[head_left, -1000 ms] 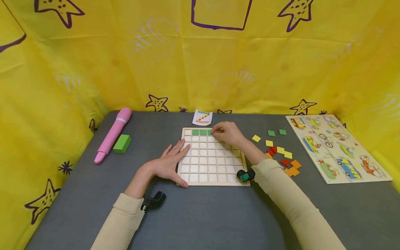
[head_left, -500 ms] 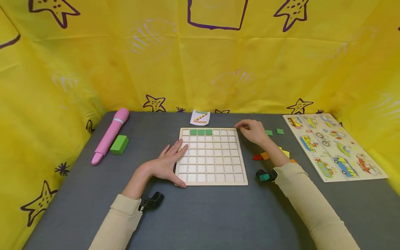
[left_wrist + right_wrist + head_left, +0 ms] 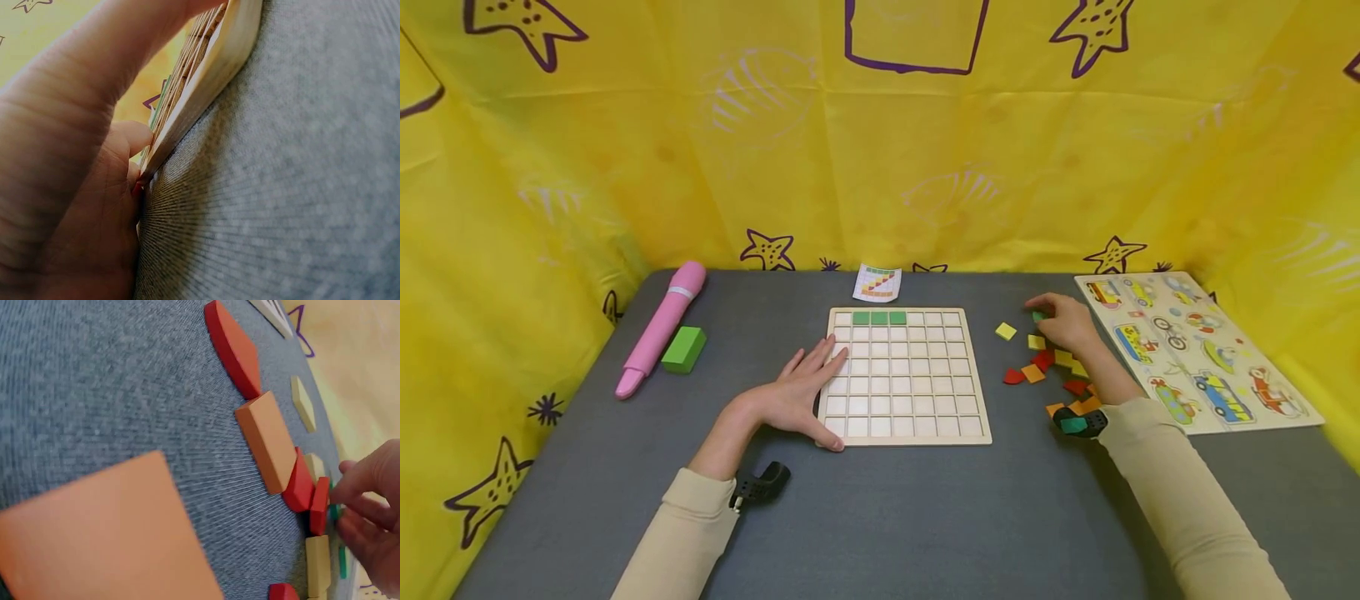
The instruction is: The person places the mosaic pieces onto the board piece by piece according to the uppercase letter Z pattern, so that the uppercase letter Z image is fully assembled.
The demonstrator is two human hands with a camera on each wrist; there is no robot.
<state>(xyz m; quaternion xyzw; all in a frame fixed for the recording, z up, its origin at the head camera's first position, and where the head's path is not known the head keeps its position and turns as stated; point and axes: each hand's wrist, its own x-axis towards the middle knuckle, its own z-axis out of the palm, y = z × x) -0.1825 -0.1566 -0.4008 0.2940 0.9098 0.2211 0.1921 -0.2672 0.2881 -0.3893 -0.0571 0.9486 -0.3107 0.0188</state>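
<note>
A grid board (image 3: 904, 385) lies midway between the left and right edges of the grey worktop (image 3: 895, 521), toward the far edge; three green tiles (image 3: 880, 318) sit side by side in its far row, in the second to fourth cells from the left. The left hand (image 3: 797, 398) rests along the board's left edge, its fingers spread, with the thumb at the near left corner. The right hand (image 3: 1067, 323) is toward the worktop's far right corner, its fingers bent over a loose green tile (image 3: 1038, 317); whether they pinch it I cannot tell; a second green tile (image 3: 342, 562) shows beside the hand in the right wrist view. Nearer the near edge from that hand lie loose yellow, red and orange tiles, some touching; a yellow tile (image 3: 1006, 332) lies apart, toward the board; a red piece (image 3: 1013, 377) with a curved side lies just beside an orange tile (image 3: 1033, 373).

A small pattern card (image 3: 877, 284) lies at the far edge, beyond the board; a pink baton (image 3: 662, 329) slants along the left edge, a green block (image 3: 683, 349) near it; a picture board (image 3: 1198, 358) with vehicles lies by the right edge; yellow cloth (image 3: 910, 150) hangs behind.
</note>
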